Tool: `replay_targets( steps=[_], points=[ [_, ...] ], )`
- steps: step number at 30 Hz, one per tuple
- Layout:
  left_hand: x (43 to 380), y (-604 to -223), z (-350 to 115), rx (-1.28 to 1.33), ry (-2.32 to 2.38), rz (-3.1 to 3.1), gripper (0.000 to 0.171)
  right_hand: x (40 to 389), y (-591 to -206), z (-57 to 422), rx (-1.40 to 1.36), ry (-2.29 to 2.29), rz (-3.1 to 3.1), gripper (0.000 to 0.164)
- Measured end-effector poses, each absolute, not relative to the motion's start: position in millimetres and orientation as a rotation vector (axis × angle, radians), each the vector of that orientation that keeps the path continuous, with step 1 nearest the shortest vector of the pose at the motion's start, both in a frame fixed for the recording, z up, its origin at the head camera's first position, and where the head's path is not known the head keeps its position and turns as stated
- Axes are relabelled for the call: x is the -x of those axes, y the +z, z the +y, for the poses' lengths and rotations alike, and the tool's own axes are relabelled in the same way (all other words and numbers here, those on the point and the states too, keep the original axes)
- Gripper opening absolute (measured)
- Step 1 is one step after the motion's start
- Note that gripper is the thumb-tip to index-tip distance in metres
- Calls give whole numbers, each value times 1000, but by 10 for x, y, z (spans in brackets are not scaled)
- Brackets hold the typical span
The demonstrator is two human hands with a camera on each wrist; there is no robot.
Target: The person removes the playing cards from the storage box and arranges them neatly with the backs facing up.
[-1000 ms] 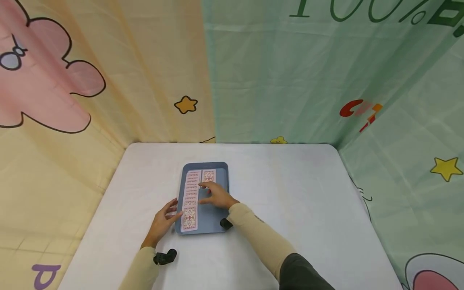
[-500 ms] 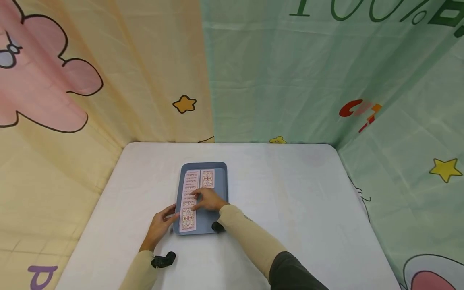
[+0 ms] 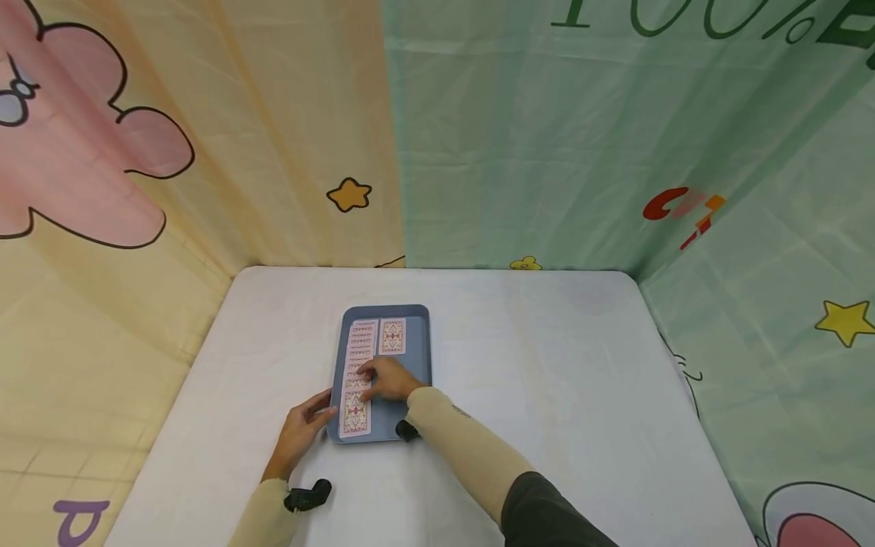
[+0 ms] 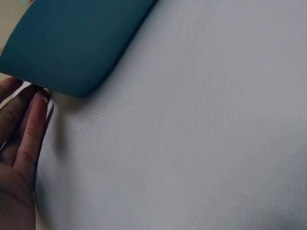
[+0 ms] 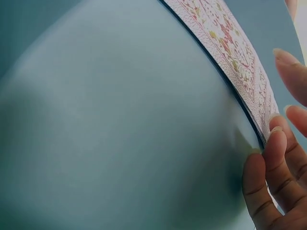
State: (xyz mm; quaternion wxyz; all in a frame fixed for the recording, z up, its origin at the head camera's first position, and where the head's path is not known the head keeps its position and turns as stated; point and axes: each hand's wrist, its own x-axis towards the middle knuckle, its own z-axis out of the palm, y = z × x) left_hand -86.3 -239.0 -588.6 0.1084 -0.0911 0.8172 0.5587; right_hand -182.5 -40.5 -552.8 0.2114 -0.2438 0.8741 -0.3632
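A blue-grey tray (image 3: 399, 414) lies on the white table, holding patterned playing cards. A long overlapped column of cards (image 3: 355, 418) runs along its left side, and a single card (image 3: 393, 336) lies at the upper right of that column. My right hand (image 3: 391, 378) is over the middle of the column with fingers slightly bent and spread. In the right wrist view, several fingertips (image 5: 274, 139) sit right at the edge of the cards (image 5: 230, 48). My left hand (image 3: 301, 429) has its extended fingers at the tray's left rim, which the left wrist view shows close to the tray's corner (image 4: 76, 88).
A white cloth covers the table (image 3: 533, 365) around the tray. Printed curtains (image 3: 519, 152) stand along the back and sides. Each wrist wears a small black camera, such as the left one (image 3: 307, 495).
My right hand has moved left and toward me, from beside the upper single card onto the middle of the column. My left hand has slid slightly down along the tray's rim.
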Motion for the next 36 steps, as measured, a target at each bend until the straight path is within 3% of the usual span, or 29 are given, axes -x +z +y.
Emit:
replay_targets(
  steps=[18,28,36],
  points=[
    [832,-5873,-2382,272,1722,2333,52,1864,-5527,-526,769,-752,2476,43],
    [825,-5890,-2378,263,1718,2353,51,1855,-5593,-563,800,-649,2526,48],
    [831,-5887,-2391,243,1721,2349,52,1834,-5618,-587,798,-606,2567,36]
  ],
)
